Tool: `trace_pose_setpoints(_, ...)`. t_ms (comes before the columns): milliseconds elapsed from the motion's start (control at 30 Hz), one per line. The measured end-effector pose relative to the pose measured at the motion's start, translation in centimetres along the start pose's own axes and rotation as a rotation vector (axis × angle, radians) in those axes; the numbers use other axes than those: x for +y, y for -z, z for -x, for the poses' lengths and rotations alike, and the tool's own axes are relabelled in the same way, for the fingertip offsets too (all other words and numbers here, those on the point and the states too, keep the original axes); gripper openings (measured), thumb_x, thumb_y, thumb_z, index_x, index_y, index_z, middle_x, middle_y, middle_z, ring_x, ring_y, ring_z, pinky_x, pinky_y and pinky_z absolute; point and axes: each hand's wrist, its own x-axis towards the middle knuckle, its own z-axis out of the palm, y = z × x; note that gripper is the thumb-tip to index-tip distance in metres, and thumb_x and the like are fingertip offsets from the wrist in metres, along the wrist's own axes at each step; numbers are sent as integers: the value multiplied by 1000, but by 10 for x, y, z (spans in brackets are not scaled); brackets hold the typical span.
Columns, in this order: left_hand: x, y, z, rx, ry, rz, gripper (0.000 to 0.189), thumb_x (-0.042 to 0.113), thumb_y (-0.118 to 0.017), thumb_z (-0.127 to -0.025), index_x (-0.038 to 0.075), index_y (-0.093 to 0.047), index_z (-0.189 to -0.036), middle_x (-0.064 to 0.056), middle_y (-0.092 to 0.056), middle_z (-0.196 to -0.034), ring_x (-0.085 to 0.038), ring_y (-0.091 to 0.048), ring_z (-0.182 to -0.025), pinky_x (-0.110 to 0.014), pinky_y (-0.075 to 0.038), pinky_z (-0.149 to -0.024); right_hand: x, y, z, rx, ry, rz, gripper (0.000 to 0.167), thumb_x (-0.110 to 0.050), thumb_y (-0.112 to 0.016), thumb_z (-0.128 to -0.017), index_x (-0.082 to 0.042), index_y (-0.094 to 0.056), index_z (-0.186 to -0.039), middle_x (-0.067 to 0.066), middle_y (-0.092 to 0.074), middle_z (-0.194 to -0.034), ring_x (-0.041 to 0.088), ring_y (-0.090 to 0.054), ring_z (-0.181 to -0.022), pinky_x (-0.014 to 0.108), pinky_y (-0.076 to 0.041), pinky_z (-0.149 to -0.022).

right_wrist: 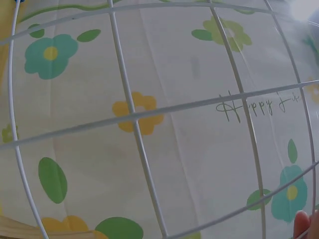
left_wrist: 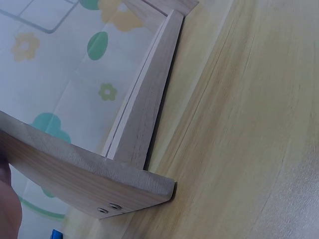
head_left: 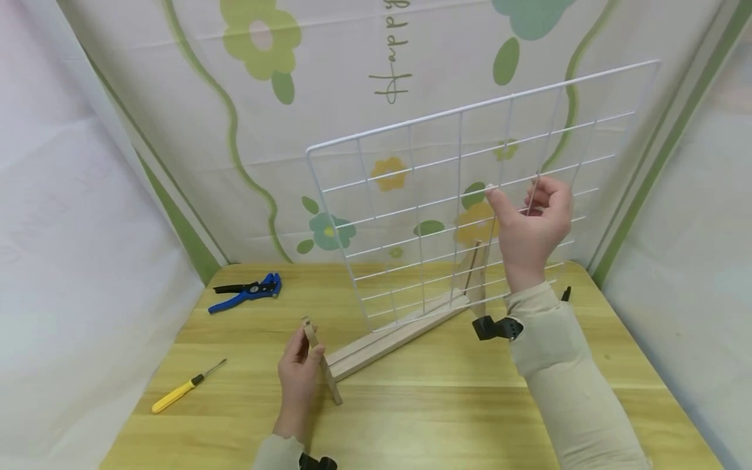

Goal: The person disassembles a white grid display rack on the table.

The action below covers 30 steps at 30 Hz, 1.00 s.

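My right hand (head_left: 531, 235) holds up a white wire grid panel (head_left: 411, 122), its fingers curled at the wires near the panel's right part. Tilted, the panel's lower edge overlaps a wooden stand's long base (head_left: 399, 336) in the head view. With my left hand (head_left: 298, 378) I grip the stand's near upright end piece (head_left: 323, 362), thumb on one side and fingers on the other. Two screw heads (left_wrist: 108, 207) show low on that piece in the left wrist view. A far end piece (head_left: 478, 281) stands behind the grid. Wires (right_wrist: 134, 117) fill the right wrist view.
Blue-and-black wire-stripping pliers (head_left: 252, 289) lie at the table's back left. Nearer, a yellow-handled screwdriver (head_left: 182, 390) lies on the wooden table (head_left: 446, 418). A small black object (head_left: 566, 294) shows beyond the right forearm. Flower-printed cloth (head_left: 176, 117) stands behind the table.
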Motion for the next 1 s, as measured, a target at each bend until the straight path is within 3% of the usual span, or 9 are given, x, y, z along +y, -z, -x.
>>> trace_pose_setpoints(67,1,1,1,7,21,-1,42,-11,-58,-84,-10,-50,-125,10,-56,-118,3,-48,-116,-13,-35,-97,8,3,0,2,-17,29,38,-15,-80,-68,-19,-48,-87,-6,-41,-82,10,-41,-79,22,-37,-68)
trace_pose_setpoints(200,5,1,4,7,28,-14,42,-10,-58,-84,-11,-50,-124,-8,-55,-121,4,-48,-116,-12,-35,-97,31,11,-3,21,-38,66,41,-17,-83,-66,-19,-48,-88,-5,-42,-83,10,-41,-80,22,-36,-70)
trace_pose_setpoints(300,8,2,5,-8,-4,-31,40,-10,-59,-83,-12,-50,-122,-20,-51,-122,4,-46,-117,-12,-34,-98,45,16,-4,35,-57,73,43,-18,-85,-64,-19,-49,-89,-3,-43,-83,11,-41,-79,22,-34,-70)
trace_pose_setpoints(467,12,6,7,-2,-58,-81,38,-10,-63,-80,-9,-54,-117,-7,-54,-119,3,-45,-118,-11,-33,-98,58,23,0,34,-88,90,44,-21,-85,-63,-19,-48,-87,-4,-42,-80,11,-41,-78,22,-34,-69)
trace_pose_setpoints(567,14,10,9,6,-43,-104,38,-9,-63,-80,-8,-51,-116,4,-53,-117,3,-45,-117,-9,-31,-99,63,26,2,32,-116,97,45,-22,-85,-64,-17,-48,-88,-4,-41,-81,12,-41,-78,23,-34,-69)
trace_pose_setpoints(700,14,13,10,-28,-43,-137,40,-9,-62,-81,-10,-42,-116,8,-48,-115,-2,-44,-116,-7,-28,-100,68,29,5,47,-123,98,45,-20,-85,-64,-14,-46,-87,-1,-41,-81,13,-40,-77,22,-33,-68)
trace_pose_setpoints(867,13,15,10,-11,-120,-203,42,-16,-64,-74,-13,-42,-110,10,-46,-108,3,-45,-106,-6,-32,-95,74,31,7,50,-98,99,44,-20,-84,-64,-13,-44,-82,0,-40,-77,11,-38,-71,22,-30,-65)
trace_pose_setpoints(1000,27,14,11,-3,-181,-249,42,-19,-66,-69,-16,-43,-105,14,-44,-105,7,-45,-100,-5,-34,-91,79,33,10,51,-99,134,44,-22,-84,-65,-11,-45,-83,-3,-39,-76,10,-37,-68,23,-30,-65)
